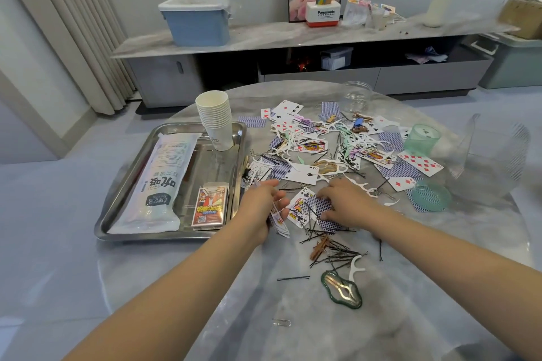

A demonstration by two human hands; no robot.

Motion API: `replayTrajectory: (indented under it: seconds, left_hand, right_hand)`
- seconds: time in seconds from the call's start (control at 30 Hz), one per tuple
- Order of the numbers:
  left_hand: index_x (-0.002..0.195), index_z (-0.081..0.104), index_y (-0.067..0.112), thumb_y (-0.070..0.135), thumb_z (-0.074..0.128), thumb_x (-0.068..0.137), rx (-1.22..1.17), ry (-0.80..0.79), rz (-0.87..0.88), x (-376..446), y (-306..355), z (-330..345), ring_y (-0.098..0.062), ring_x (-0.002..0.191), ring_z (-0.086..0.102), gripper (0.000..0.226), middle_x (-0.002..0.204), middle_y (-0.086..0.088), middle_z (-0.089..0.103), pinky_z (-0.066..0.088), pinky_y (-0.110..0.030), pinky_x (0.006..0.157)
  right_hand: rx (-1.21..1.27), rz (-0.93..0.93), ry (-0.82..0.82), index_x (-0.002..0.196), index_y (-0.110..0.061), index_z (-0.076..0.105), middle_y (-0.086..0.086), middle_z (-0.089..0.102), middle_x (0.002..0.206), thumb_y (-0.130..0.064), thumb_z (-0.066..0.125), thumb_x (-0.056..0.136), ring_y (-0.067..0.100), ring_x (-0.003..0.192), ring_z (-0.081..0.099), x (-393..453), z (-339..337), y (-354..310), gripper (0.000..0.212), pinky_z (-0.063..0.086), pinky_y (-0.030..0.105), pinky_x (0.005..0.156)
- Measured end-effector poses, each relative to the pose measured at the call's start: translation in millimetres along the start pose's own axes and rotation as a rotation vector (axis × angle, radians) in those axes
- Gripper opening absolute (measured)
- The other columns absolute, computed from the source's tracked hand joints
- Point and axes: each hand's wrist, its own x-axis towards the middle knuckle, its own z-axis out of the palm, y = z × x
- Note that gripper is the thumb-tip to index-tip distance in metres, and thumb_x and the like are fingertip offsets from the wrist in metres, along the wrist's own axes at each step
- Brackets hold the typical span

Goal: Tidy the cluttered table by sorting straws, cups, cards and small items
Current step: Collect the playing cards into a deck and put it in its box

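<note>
Left hand point(261, 208), centre frame: gripping a small stack of playing cards point(278, 220), fingers curled round it. Right hand point(349, 205), just right of it: lying flat, fingers straight, pressing a blue-backed card point(321, 206) onto the worktop point(293, 331). Sitting at centre left: steel tray point(129, 184) holding straw packet point(161, 182), card box point(209, 208), paper cup stack point(215, 119). Lying scattered upper right: loose cards point(419, 164), floss picks point(360, 184), green cup point(421, 139). Lying lower centre: hairpins point(334, 252), green hair clip point(343, 290).

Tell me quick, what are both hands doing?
Left hand: holds a stack of playing cards.
Right hand: open, fingers pressing a face-down card.
</note>
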Motion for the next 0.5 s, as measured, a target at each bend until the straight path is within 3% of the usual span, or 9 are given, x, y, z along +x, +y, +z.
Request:
replayTrajectory:
  seconds: [0.13,0.27,0.33,0.5]
  left_hand:
    - [0.101,0.057,0.014,-0.003,0.037,0.090,0.009,-0.001,-0.018,-0.2,0.5,-1.9,-0.017,0.062,0.055,0.028,0.078,-0.008,0.055,0.044,-0.027,0.049]
    - [0.104,0.055,0.013,-0.003,0.036,0.091,0.004,-0.022,-0.020,-2.1,0.7,-1.8,-0.017,0.060,0.055,0.028,0.076,-0.008,0.055,0.045,-0.026,0.048]
    - [0.102,0.055,0.013,-0.003,0.035,0.092,0.002,-0.033,-0.019,-3.8,1.6,-0.8,-0.017,0.059,0.054,0.027,0.077,-0.008,0.054,0.046,-0.024,0.045]
    - [0.104,0.056,0.013,-0.002,0.036,0.092,0.004,-0.035,-0.022,-6.3,2.6,-1.6,-0.017,0.061,0.056,0.028,0.078,-0.008,0.056,0.048,-0.024,0.046]
  right_hand:
    - [-0.044,0.061,-0.144,0.134,-0.012,0.043,0.009,0.047,0.134,-0.041,0.077,0.074,0.026,0.125,0.043,6.2,-9.7,-3.5,0.075,0.040,0.035,0.100]
    - [0.037,0.075,-0.223,0.126,-0.011,0.046,0.007,0.054,0.118,-0.024,0.082,0.070,0.024,0.108,0.052,3.7,-17.3,-8.5,0.068,0.047,0.030,0.082]
    - [0.194,0.070,-0.228,0.123,-0.016,0.048,-0.003,0.050,0.100,-0.017,0.081,0.071,0.020,0.096,0.049,1.8,-18.5,-9.3,0.062,0.042,0.025,0.067]
    - [0.326,0.115,-0.083,0.109,-0.019,0.057,-0.006,0.047,0.089,-0.030,0.079,0.073,0.016,0.089,0.047,1.6,-6.8,-15.4,0.044,0.037,0.025,0.069]
